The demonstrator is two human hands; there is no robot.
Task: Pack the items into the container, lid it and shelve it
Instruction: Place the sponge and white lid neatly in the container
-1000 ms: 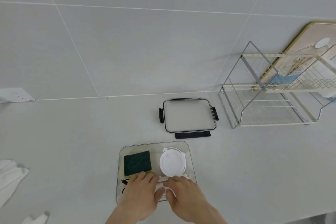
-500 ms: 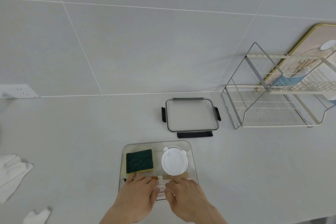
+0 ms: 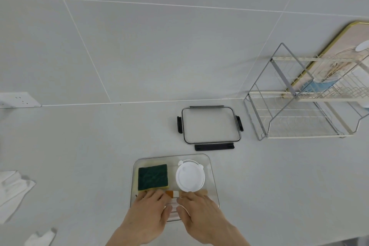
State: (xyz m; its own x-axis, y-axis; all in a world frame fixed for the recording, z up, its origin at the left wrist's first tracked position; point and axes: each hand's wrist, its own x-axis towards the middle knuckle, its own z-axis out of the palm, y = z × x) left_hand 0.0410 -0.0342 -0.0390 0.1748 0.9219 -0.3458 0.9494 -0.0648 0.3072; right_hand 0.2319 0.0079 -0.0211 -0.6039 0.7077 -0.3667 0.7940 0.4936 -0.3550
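Head view: a clear container (image 3: 211, 168) is seen on the counter, holding a green sponge (image 3: 153, 177) and white round lid (image 3: 190, 176). The left hand (image 3: 148, 215) and right hand (image 3: 201, 215) are laid flat, fingers extended together, over a small orange-and-white item (image 3: 173, 193). The container lid (image 3: 210, 125) is lying behind.

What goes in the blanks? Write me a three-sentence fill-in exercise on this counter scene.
1. The green scouring sponge lies inside the clear rectangular ____.
2. The round white lidded tub sits to the ____ of the sponge.
3. The clear lid with black clips lies on the counter between the container and the ____.

Missing words: container; right; wall
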